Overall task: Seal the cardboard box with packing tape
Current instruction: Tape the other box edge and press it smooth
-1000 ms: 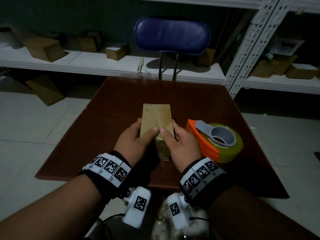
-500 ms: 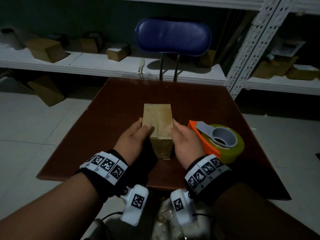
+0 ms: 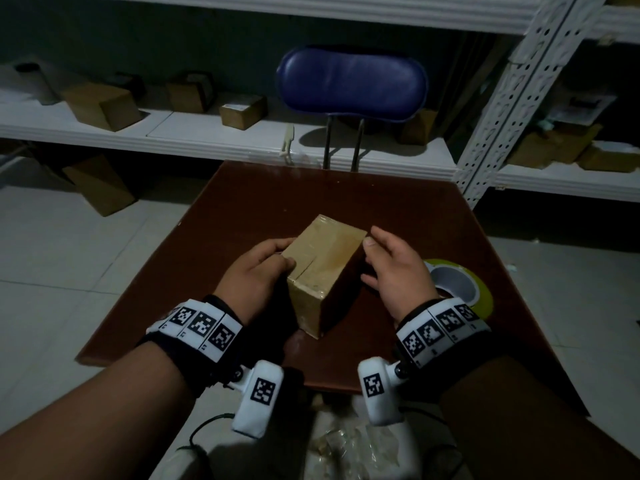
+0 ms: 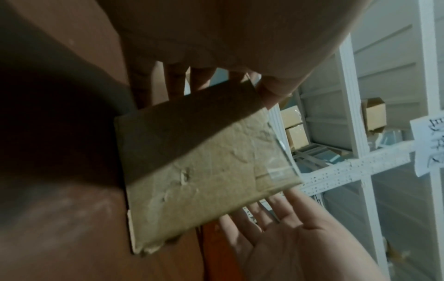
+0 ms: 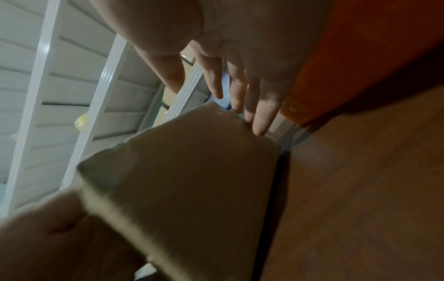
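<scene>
Left hand [image 3: 254,271] clamped on the cardboard box [image 3: 320,265] — right hand [image 3: 394,268] fingers spread, beside it

both forearms reach forward from the lower edge of the head view, each wrist wrapped in a black band with white marker squares. the left hand [image 3: 256,271] is curled, thumb on top and fingers round the far side of the small brown cardboard box [image 3: 322,261], gripping its left edge. the right hand [image 3: 394,268] is spread, fingers [image 5: 260,114] straight and slightly parted, thumb tip at the box's upper right corner, palm facing its right side.
</scene>
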`<state>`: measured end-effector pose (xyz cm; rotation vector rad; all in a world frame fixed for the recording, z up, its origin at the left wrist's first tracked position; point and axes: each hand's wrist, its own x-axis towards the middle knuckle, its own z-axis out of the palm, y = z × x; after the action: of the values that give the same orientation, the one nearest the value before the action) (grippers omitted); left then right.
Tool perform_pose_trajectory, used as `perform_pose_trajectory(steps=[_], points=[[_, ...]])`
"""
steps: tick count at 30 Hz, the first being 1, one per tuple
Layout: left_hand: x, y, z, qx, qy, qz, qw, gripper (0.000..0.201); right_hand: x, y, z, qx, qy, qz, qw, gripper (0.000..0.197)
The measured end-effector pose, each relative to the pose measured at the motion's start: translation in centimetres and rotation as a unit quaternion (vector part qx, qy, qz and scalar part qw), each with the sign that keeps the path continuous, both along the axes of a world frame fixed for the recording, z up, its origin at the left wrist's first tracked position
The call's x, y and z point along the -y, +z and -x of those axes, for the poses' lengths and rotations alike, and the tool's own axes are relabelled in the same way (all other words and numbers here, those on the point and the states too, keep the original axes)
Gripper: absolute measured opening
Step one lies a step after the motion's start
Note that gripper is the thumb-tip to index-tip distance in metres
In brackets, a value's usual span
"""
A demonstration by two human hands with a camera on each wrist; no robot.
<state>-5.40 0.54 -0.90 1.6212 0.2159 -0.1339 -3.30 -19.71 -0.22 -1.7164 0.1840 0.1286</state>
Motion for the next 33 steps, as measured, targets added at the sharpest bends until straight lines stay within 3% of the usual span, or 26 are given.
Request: perform_pose_trajectory(steps=[4, 6, 8, 12, 16, 19, 24, 27, 29, 31, 33], points=[[-0.7, -0.3, -0.1, 0.031, -0.006, -0.081, 0.996, 0.029, -0.1, -0.4, -0.2, 0.015, 0.006, 0.044, 0.999, 0.058], [-1.1, -0.3, -0.3, 0.023, 0.045, -0.182, 0.982, 0.039, -0.2, -0.5, 0.0, 0.038, 0.006, 0.086, 0.996, 0.056], [-1.8, -0.5, -0.5, -0.011, 0.098, -0.222, 0.970, 0.052, -0.3, -0.6, 0.3, 0.055, -0.001, 0.114, 0.992, 0.051], [-2.1, -0.6, -0.6, -0.005, 0.157, -0.145, 0.977, 0.049, -0.6, -0.7, 0.3, 0.058, -0.031, 0.153, 0.986, 0.050], [-1.9, -0.8, -0.6, 0.021, 0.145, -0.107, 0.983, 0.032, -1.1, -1.2, -0.2, 0.051, -0.043, 0.123, 0.990, 0.040], [-2.2, -0.5, -0.9, 0.036, 0.138, -0.124, 0.982, 0.021, -1.6, -1.2, -0.6, 0.051, -0.029, 0.110, 0.992, 0.039], [-1.7, 0.3, -1.5, 0.011, 0.123, 0.011, 0.992, 0.040, -2.6, -1.0, -0.9, 0.051, 0.008, 0.077, 0.996, 0.048], [-1.4, 0.2, -1.7, 0.010, 0.116, 0.035, 0.993, 0.041, -2.9, -0.9, -1.0, 0.045, 0.033, 0.049, 0.997, 0.029], [-1.2, 0.0, -1.8, 0.009, 0.114, 0.052, 0.992, 0.042, -3.0, -0.8, -1.1, 0.036, 0.035, 0.035, 0.998, 0.033], [-1.3, -0.2, -1.8, 0.012, 0.127, 0.018, 0.992, 0.051, -2.7, -1.3, -1.5, 0.031, 0.027, 0.026, 0.999, 0.055], [-1.6, -0.4, -1.8, 0.015, 0.167, -0.056, 0.984, 0.055, -2.5, -1.0, -1.4, 0.032, 0.022, 0.013, 0.999, 0.038]])
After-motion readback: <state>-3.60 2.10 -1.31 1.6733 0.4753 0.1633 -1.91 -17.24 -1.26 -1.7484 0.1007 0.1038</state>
